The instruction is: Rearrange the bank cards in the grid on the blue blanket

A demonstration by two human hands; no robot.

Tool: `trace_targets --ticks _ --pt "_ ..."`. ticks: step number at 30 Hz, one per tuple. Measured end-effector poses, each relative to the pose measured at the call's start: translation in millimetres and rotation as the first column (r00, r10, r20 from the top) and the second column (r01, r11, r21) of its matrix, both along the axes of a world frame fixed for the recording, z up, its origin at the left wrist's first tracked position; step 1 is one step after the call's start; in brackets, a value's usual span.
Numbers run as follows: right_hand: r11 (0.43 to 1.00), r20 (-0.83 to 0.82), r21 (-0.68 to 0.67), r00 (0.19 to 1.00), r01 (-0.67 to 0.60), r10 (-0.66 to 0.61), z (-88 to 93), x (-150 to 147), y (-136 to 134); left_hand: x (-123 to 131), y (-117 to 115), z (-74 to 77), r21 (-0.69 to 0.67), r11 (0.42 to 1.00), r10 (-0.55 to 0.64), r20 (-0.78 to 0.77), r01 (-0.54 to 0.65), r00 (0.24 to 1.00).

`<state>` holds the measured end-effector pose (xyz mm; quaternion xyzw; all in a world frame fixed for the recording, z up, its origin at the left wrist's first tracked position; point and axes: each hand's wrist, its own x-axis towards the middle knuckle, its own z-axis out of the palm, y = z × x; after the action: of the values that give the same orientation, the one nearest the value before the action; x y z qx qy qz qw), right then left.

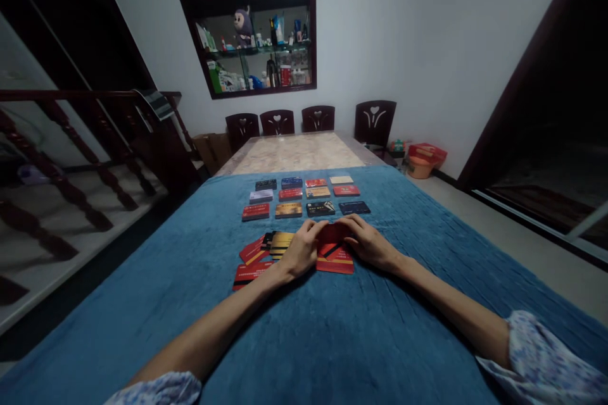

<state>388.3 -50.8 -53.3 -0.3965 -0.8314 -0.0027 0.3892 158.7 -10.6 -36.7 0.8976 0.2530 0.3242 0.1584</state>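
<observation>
here left fingers point(315, 228) and right fingers point(352, 225) edge-grip a red card point(334, 234), bare cloth point(427, 234) rightward

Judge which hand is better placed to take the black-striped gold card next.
Probably the left hand: it sits beside that gold card, while the right hand is farther off. Both, though, seem to be gripping a red card between them.

In dim light, I see a long bench point(294, 150) with a beige stone-patterned top; beyond it, dark wooden heart-cut chairs point(361, 119) and a plain white wall point(403, 25); left of it, a turned dark-wood balustrade point(80, 95); right, pale floor point(456, 215).
</observation>
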Motion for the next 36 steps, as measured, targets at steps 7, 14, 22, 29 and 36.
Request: trace_targets --ticks 7,14,22,29,36 --pt "1.0 0.031 0.026 0.999 -0.01 0.009 0.7 1 0 2 2 2.7 -0.036 0.998 0.049 0.071 -0.046 0.996" --pt "0.999 0.048 0.047 0.999 -0.002 -0.001 -0.1 1 3 1 3 1.0 -0.042 0.997 0.061 0.061 -0.059 0.996" --pt "0.997 0.096 0.074 0.995 0.003 -0.01 4.1 1 2 0 0 5.4 -0.019 1.0 0.0 -0.02 0.0 1.0" --pt "0.999 0.105 0.044 0.994 0.032 -0.036 7.9 1 6 -3 3 10.5 0.074 0.997 0.013 -0.103 -0.005 0.995" --pt "1.0 0.142 0.018 0.99 0.017 -0.019 14.7 -3 12 -3 10 9.7 0.18 0.98 0.118 -0.191 -0.083 0.974"
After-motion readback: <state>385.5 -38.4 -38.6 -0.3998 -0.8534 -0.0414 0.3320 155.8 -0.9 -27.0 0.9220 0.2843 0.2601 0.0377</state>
